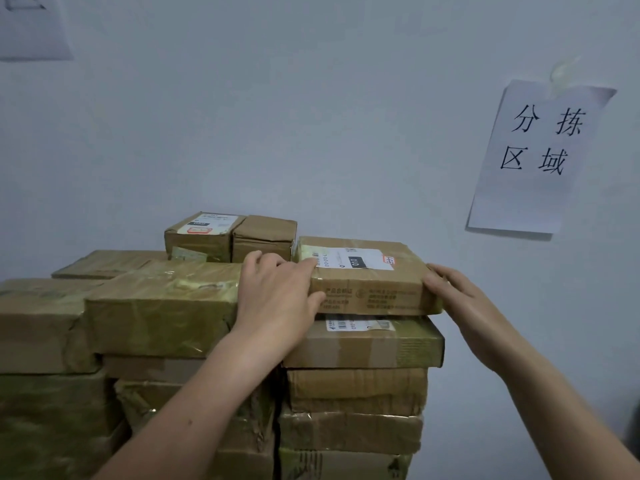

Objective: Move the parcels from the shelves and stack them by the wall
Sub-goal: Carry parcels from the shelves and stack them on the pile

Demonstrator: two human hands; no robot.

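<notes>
A flat brown cardboard parcel (370, 289) with a white label lies on top of the right-hand stack against the pale wall (311, 116). My left hand (277, 292) grips its left end, fingers over the top edge and thumb on the front face. My right hand (460, 299) touches its right end with straight fingers. Under it sits a stack of several taped parcels (356, 389).
More taped brown parcels (156, 306) fill the left side at about the same height. Two small boxes (228, 233) sit at the back against the wall. A paper sign (536, 157) with black characters hangs on the wall to the right; another sheet (31, 26) hangs top left.
</notes>
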